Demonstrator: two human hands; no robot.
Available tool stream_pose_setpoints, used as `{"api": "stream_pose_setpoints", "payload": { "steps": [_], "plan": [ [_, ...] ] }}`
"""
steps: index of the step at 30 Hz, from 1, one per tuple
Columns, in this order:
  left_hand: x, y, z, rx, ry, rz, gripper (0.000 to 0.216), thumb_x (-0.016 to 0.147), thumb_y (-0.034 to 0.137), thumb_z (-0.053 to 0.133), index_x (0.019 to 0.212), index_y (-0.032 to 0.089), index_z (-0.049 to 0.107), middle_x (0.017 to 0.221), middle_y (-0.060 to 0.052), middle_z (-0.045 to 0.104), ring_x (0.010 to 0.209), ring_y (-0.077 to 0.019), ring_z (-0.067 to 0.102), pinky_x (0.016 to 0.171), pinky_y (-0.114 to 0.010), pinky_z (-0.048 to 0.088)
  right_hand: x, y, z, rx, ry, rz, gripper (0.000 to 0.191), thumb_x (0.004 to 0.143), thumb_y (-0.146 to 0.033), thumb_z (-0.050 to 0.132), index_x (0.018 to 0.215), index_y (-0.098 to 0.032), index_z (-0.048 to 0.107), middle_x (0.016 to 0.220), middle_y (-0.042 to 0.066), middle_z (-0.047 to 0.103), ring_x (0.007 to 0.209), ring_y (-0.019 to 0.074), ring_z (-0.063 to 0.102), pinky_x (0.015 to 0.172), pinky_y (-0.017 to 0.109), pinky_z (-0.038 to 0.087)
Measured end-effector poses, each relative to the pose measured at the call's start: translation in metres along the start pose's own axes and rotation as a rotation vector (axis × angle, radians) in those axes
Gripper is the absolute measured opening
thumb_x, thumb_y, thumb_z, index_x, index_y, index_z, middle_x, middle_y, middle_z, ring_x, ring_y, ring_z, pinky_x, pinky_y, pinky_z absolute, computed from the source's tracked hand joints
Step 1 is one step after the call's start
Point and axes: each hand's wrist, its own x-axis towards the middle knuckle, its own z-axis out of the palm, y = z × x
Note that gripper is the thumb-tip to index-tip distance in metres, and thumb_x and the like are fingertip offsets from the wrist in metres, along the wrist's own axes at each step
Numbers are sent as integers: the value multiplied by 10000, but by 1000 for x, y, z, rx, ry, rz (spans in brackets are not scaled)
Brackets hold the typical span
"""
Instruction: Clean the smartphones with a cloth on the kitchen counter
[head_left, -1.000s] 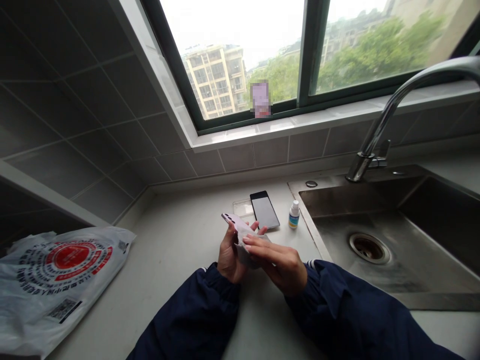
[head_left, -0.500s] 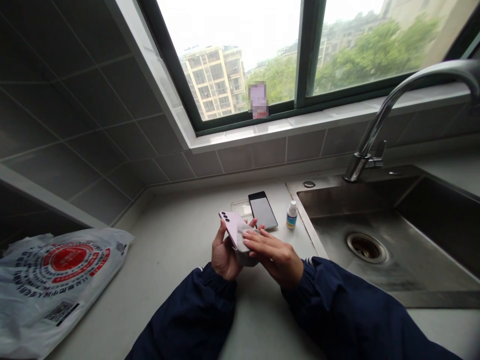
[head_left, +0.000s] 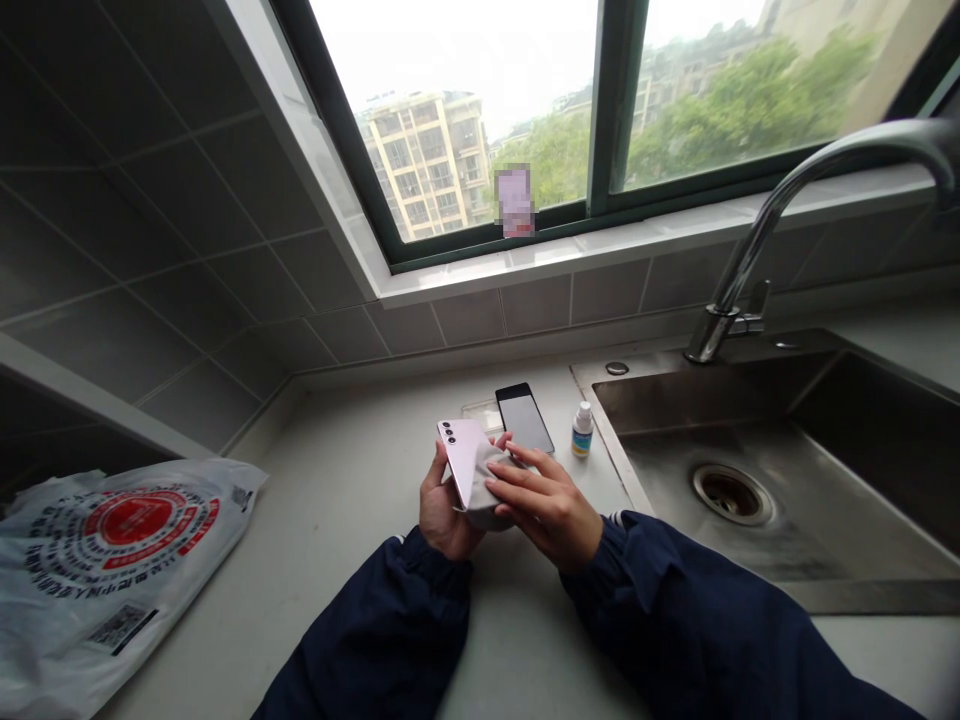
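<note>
My left hand (head_left: 444, 515) grips a pale pink smartphone (head_left: 459, 452) from below, its back and three camera lenses facing up. A grey cloth (head_left: 487, 480) covers the lower part of the phone. On top of the cloth lies my right hand (head_left: 551, 505), its fingers pressing the cloth against the phone back. Behind my hands a second phone-shaped item (head_left: 526, 418), dark-edged with a grey face, rests on the counter. It partly overlaps a clear plastic case (head_left: 480, 412). A small white spray bottle (head_left: 582, 432) with a blue and yellow label stands upright to the right.
The steel sink (head_left: 750, 430) with its curved faucet (head_left: 780, 215) takes up the right side. On the left a white plastic bag (head_left: 142, 560) with red print lies on the counter (head_left: 337, 480). A window (head_left: 480, 120) rises above the tiled back wall.
The pink phone has tilted so more of its back faces me. My right hand and the cloth have shifted very slightly on it.
</note>
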Motion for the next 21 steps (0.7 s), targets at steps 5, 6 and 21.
{"api": "stream_pose_setpoints", "payload": {
  "steps": [5, 6, 21],
  "plan": [
    [0, -5, -2, -24, 69, 55, 746, 931, 541, 483, 1431, -9, 414, 1395, -250, 542, 1337, -372, 475, 1126, -473, 371, -1, -5, 3, 57, 11, -22, 305, 952, -256, 611, 1250, -216, 666, 1313, 78, 653, 1375, 296, 451, 1112, 521, 438],
    [-1, -6, -2, -32, 70, 46, 746, 928, 537, 494, 1441, 2, 407, 1417, -240, 526, 1344, -381, 464, 1133, -483, 361, 0, -7, 3, 74, 14, -23, 307, 950, -250, 615, 1250, -213, 665, 1319, 80, 649, 1373, 294, 454, 1115, 518, 438],
    [-2, -19, -11, 203, -38, 219, 411, 943, 307, 546, 1330, 169, 555, 1506, -124, 463, 1396, -337, 413, 1193, -513, 272, -2, -9, 4, 143, 27, 201, 340, 933, -224, 612, 1267, -198, 671, 1274, 84, 667, 1299, 287, 551, 1047, 475, 529]
  ]
}}
